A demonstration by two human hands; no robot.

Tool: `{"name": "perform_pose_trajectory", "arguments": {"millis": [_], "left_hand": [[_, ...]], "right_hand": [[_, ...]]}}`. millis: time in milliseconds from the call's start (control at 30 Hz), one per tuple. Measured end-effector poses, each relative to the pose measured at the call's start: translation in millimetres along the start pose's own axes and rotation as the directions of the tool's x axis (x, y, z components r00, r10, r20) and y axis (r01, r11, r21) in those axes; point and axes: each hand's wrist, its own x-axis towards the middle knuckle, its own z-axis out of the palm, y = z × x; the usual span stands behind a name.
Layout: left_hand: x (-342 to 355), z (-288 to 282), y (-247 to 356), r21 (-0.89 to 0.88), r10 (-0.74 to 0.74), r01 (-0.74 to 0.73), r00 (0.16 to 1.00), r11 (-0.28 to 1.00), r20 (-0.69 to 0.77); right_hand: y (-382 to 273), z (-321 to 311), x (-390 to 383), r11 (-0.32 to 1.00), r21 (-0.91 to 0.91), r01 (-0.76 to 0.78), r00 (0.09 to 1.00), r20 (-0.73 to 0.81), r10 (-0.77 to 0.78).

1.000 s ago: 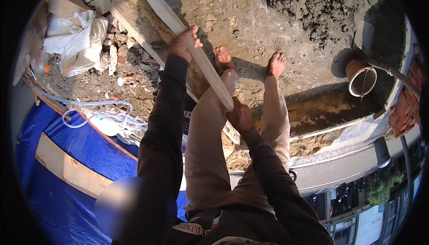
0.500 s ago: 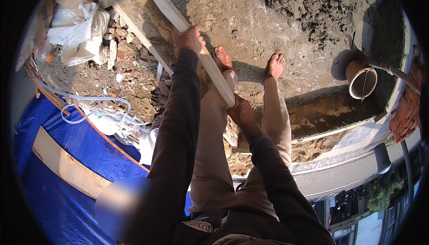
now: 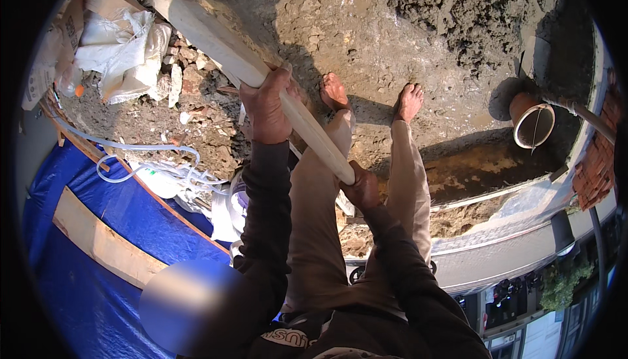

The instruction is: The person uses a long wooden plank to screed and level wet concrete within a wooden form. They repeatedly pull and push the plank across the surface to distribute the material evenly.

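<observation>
A long pale wooden pole (image 3: 226, 51) slants across in front of me, from the upper left down to my right hand. It looks broader toward its far end, which runs to the upper left rim of the view. My left hand (image 3: 267, 109) is wrapped round it partway along, with the wrist toward me. Lower down, my right hand (image 3: 364, 187) grips its near end beside my knee. My bare feet (image 3: 409, 102) stand apart on damp, muddy ground (image 3: 353, 38).
White sacks (image 3: 124, 48), rubble (image 3: 193, 81) and a clear hose (image 3: 150, 144) lie at left. Below them a plank (image 3: 104, 238) rests on a blue tarp (image 3: 131, 192). A round bucket (image 3: 533, 123) stands at right near stacked bricks (image 3: 594, 169). Churned mud (image 3: 481, 12) lies far right.
The pole's far part has risen toward me and swung left, looking much larger. My left hand has come back nearer with it. My right hand has shifted slightly down and right, still gripping the end.
</observation>
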Motion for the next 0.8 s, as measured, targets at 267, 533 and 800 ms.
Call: {"name": "perform_pose_trajectory", "arguments": {"millis": [267, 533, 800], "left_hand": [[103.2, -29.3, -100.4, 0.119, -0.172, 0.202, 0.960, 0.972, -0.220], [138.2, -42.8, -50.1, 0.093, -0.309, 0.306, 0.951, 0.947, 0.021], [119.0, -37.7, -65.3, 0.080, -0.303, 0.311, 0.948, 0.947, -0.101]], "right_hand": [[22.1, 12.7, 37.1, 0.976, -0.163, -0.141, 0.988, 0.039, 0.149], [-59.2, -10.4, 30.4, 0.984, -0.110, -0.143, 0.978, 0.138, 0.158], [-30.0, -8.9, 21.0, 0.987, -0.079, -0.140, 0.986, 0.085, 0.147]]}}
